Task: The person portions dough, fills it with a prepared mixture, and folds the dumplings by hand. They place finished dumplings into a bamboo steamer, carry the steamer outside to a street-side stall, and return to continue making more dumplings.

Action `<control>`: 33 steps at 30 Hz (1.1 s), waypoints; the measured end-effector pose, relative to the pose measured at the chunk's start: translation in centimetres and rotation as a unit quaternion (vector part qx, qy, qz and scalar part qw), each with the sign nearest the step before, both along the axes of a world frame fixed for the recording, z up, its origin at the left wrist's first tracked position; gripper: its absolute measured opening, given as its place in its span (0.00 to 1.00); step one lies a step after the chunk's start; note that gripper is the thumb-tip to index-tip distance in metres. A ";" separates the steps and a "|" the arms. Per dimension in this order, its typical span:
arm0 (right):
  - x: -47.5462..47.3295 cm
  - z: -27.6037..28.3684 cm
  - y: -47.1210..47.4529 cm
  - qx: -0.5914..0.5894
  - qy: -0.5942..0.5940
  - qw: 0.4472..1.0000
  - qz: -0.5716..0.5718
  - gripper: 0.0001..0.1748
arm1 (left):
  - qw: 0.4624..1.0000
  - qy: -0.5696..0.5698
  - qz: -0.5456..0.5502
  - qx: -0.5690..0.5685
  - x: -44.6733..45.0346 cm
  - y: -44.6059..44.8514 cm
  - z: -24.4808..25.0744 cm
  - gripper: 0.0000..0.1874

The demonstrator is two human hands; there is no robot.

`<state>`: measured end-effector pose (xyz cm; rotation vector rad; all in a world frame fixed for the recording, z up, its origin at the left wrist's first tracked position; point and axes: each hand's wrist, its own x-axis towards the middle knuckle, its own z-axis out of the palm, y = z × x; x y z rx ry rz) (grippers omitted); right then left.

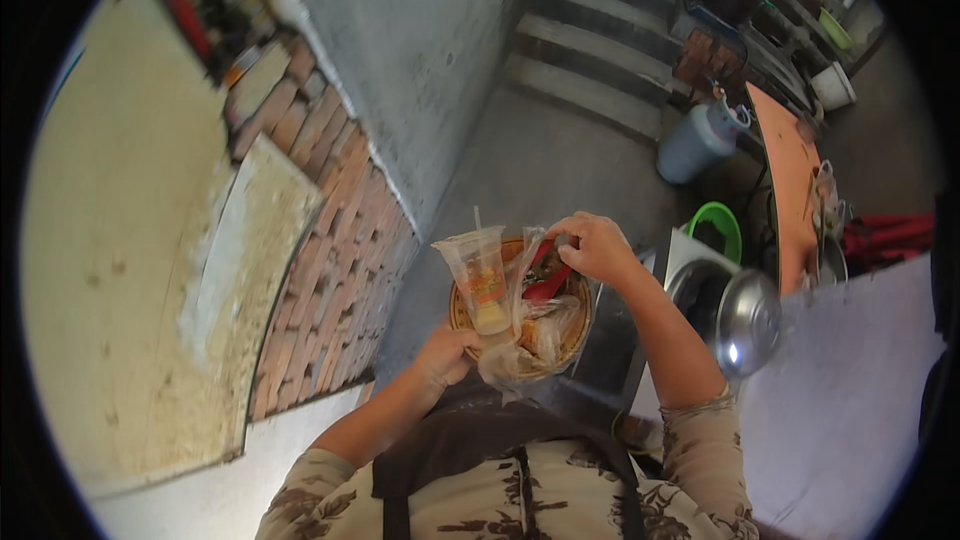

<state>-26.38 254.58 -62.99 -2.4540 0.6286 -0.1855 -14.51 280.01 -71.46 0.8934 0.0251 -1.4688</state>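
Note:
My left hand [450,352] grips the near left rim of a round patterned bowl or basket [459,307], held in front of my body. A clear plastic cup [480,270] with a straw and some pale contents leans inside it at the left. Crumpled clear plastic bags [555,322] fill the near right part, with something orange under them. A red spoon-like utensil [547,285] lies among the bags. My right hand [589,244] is at the far right rim, its fingers pinching the edge of a clear plastic bag; the fingertips are partly hidden.
A brick wall [337,255] and a grey wall [405,52] stand on the left. Concrete steps [592,52] rise ahead. At the right are a gas cylinder [697,142], an orange board [784,180], a green basin [716,229] and a shiny metal lid [750,322].

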 end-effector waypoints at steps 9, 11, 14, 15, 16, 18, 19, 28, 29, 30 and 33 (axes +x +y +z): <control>11.2 1.5 -36.7 -0.038 0.038 0.999 0.002 0.15 | 0.997 -0.017 -0.072 0.012 13.2 -38.0 -0.8 0.29; 12.9 2.6 -44.5 0.011 0.043 0.998 -0.055 0.14 | 0.997 -0.003 -0.075 0.003 15.0 -45.7 0.2 0.29; 14.7 4.9 -56.5 0.031 0.019 0.994 -0.102 0.12 | 0.999 -0.005 -0.039 -0.036 17.6 -58.8 1.7 0.30; 15.5 5.3 -60.5 0.109 0.015 0.983 -0.144 0.11 | 0.998 -0.023 -0.058 -0.005 18.8 -63.1 1.8 0.31; 16.4 5.7 -64.7 0.105 -0.014 0.986 -0.127 0.10 | 0.998 -0.010 -0.063 0.000 20.2 -67.5 1.8 0.31; 19.8 5.7 -73.2 0.081 -0.037 0.990 -0.108 0.10 | 0.998 0.013 -0.057 0.001 23.6 -76.5 1.2 0.30; 21.6 5.8 -77.4 0.053 -0.051 0.993 -0.094 0.10 | 0.999 0.015 -0.051 -0.004 25.6 -81.0 0.9 0.30; 36.1 10.4 -106.3 -0.310 -0.168 0.921 0.162 0.14 | 0.996 0.013 0.083 -0.023 40.7 -113.3 -0.1 0.30; 36.9 11.0 -108.4 -0.314 -0.170 0.921 0.157 0.14 | 0.995 0.002 0.089 -0.043 41.7 -115.7 0.1 0.30; 38.0 11.7 -110.8 -0.314 -0.190 0.917 0.154 0.15 | 0.993 -0.010 0.094 -0.065 43.3 -118.2 0.4 0.31; 42.5 13.7 -117.8 -0.344 -0.267 0.896 0.089 0.14 | 0.988 -0.029 0.137 -0.071 47.6 -124.8 2.4 0.32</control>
